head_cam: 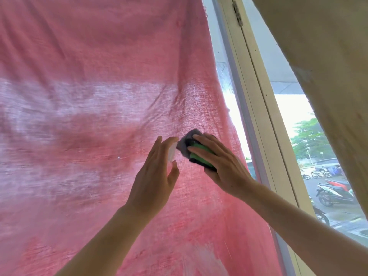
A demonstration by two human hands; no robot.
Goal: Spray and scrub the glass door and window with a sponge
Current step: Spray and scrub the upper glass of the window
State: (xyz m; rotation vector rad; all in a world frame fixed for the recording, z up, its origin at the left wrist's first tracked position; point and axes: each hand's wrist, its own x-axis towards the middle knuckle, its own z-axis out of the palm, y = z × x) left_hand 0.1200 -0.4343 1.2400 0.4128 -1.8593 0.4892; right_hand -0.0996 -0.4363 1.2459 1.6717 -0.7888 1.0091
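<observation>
Up close against a pink cloth (89,120) that hangs over the glass, the right hand (221,166) presses a green and black sponge (199,153) flat to the fabric, its fingers (201,139) spread and nearly straight across the sponge's back; the thumb is hidden. A grey layer of the sponge pokes out past the fingertips. Just beside it, the left hand (155,172) holds a small white object (172,153) between thumb and fingers, which lie close together; what the object is cannot be told. To the right of the cloth, a narrow strip of bare glass (225,80) shows beside the cream window frame (256,116), with a beige curtain (328,56) further right and parked motorbikes (334,191) outside
</observation>
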